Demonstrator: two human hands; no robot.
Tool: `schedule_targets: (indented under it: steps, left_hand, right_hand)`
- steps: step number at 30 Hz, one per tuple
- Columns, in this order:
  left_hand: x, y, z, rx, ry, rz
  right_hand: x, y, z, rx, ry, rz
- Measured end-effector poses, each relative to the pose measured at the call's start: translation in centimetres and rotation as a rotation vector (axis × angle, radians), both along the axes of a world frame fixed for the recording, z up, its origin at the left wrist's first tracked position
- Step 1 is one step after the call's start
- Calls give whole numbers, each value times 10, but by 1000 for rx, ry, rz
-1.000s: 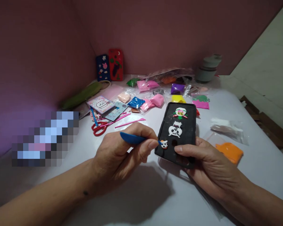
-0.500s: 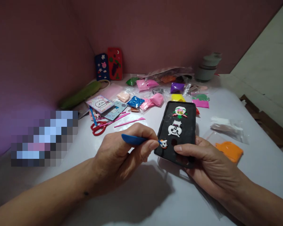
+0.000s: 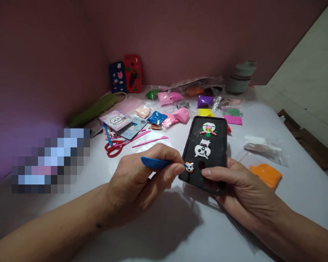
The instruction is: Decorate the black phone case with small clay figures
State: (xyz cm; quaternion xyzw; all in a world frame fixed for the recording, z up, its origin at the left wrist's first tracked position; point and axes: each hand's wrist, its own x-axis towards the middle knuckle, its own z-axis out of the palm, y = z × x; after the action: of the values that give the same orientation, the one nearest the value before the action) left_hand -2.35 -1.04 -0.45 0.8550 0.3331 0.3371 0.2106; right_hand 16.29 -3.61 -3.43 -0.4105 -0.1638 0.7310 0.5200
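Observation:
Pinched in my left hand [image 3: 147, 178] is a blue modelling tool [image 3: 154, 163], its thin tip touching a small white and orange animal face [image 3: 189, 167]. That face sits near the lower left edge of a black phone case [image 3: 192, 145]. My right hand [image 3: 243, 189] grips the case at its lower right, thumb on top and fingers underneath. Farther up the case are a white figure with black marks [image 3: 202, 151] and a white face with green and pink parts [image 3: 209, 128].
Red scissors [image 3: 114, 148], pink tools [image 3: 150, 141] and printed cards [image 3: 115, 120] lie at the left. Bagged clay, such as blue [image 3: 157, 118] and orange [image 3: 266, 174], is spread behind and right. Decorated red [image 3: 133, 74] and navy [image 3: 118, 77] cases lean on the wall.

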Motion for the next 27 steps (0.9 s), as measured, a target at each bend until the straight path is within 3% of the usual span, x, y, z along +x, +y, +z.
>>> schedule_targets:
  steps: [9, 14, 19, 22, 27]
  left_hand:
    - [-2, -2, 9, -64, -91, 42]
    - [-1, 6, 8, -122, -160, 275]
    - [-4, 25, 4, -605, -102, 322]
    - [-4, 33, -2, -761, -26, 289]
    - [3, 34, -16, -1218, -308, 29]
  right_hand:
    - [1, 0, -1, -50, -59, -14]
    - [1, -1, -1, -32, -56, -13]
    - [2, -1, -1, -55, -74, -5]
    - [2, 1, -2, -53, -99, -2]
    - [2, 1, 0, 39, -41, 172]
